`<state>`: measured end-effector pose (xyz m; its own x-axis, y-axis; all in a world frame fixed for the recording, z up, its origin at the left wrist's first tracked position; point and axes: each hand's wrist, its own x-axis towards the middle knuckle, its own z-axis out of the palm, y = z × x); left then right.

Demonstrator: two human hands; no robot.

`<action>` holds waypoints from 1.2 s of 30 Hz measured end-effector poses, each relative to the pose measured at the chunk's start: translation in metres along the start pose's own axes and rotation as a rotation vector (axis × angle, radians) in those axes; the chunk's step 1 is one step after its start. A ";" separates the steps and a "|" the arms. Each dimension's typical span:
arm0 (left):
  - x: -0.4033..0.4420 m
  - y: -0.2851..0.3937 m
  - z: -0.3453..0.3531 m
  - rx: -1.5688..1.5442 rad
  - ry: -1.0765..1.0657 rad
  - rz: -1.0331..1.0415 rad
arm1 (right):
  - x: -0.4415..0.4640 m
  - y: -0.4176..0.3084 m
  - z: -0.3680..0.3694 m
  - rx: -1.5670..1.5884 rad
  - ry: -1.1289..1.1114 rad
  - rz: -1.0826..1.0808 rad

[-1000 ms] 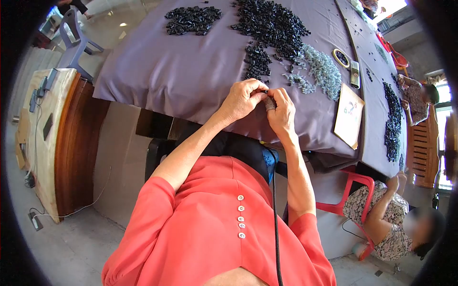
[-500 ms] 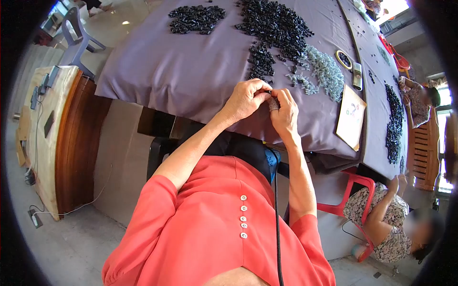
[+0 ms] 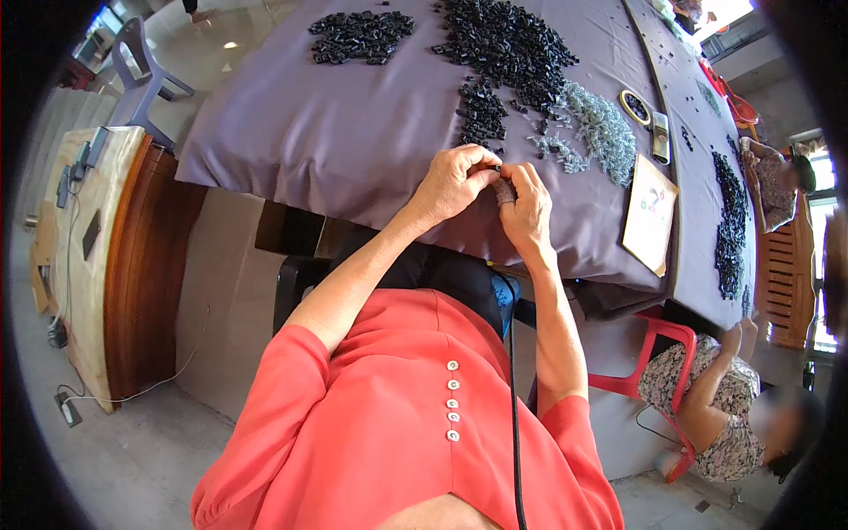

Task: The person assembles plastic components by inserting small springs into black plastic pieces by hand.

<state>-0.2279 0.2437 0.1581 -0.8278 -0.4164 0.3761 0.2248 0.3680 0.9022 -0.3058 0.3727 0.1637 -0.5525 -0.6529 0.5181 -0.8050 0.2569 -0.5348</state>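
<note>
My left hand (image 3: 455, 184) and my right hand (image 3: 527, 208) meet at the fingertips over the near edge of the cloth-covered table (image 3: 291, 132). Between the fingertips a small black piece (image 3: 497, 168) shows, and the fingers of both hands are pinched around it. Grey wrapping (image 3: 504, 190) covers a finger of my right hand. Just beyond my hands lies a small group of black pieces (image 3: 482, 113), joined to a large black heap (image 3: 503, 44). Clear small parts (image 3: 601, 132) are piled to its right.
Another black pile (image 3: 360, 37) lies at the back left. A tape roll (image 3: 634, 107), a small box (image 3: 660, 137) and a printed card (image 3: 650, 215) lie at right. One person (image 3: 707, 397) sits by a red chair (image 3: 649, 353); another person (image 3: 773, 185) is farther back.
The view has shifted slightly. My hands stay together with small finger movements, and the black piece shows more clearly between them. The person at the far right has shifted slightly.
</note>
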 end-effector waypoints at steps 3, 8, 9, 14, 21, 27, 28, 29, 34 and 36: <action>0.000 0.000 0.001 -0.015 0.003 -0.010 | 0.000 -0.002 -0.001 0.008 0.009 -0.010; 0.000 -0.002 0.000 -0.065 -0.010 -0.059 | 0.000 0.001 0.000 0.012 0.008 -0.019; 0.001 -0.002 0.000 -0.077 -0.006 -0.061 | 0.000 0.001 -0.001 0.011 0.005 -0.017; 0.001 -0.004 0.001 -0.114 -0.010 -0.064 | 0.002 -0.002 -0.004 0.033 -0.009 0.010; 0.001 -0.002 -0.001 -0.138 -0.014 -0.102 | 0.014 0.004 -0.012 0.203 -0.099 0.251; 0.001 0.002 -0.004 -0.202 -0.034 -0.186 | 0.041 0.013 -0.019 0.229 0.006 0.396; 0.001 0.003 -0.005 -0.228 -0.033 -0.212 | 0.045 0.015 -0.020 0.234 0.010 0.402; 0.002 0.004 -0.006 -0.240 -0.033 -0.220 | 0.046 0.019 -0.021 0.274 -0.010 0.406; 0.000 0.005 -0.008 -0.254 -0.029 -0.234 | 0.033 -0.005 -0.019 0.475 -0.113 0.468; 0.000 0.006 -0.007 -0.262 -0.027 -0.225 | 0.025 -0.010 -0.015 0.514 -0.115 0.404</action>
<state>-0.2229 0.2398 0.1653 -0.8842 -0.4391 0.1593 0.1566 0.0427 0.9867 -0.3147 0.3645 0.1924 -0.7402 -0.6553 0.1506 -0.3177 0.1434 -0.9373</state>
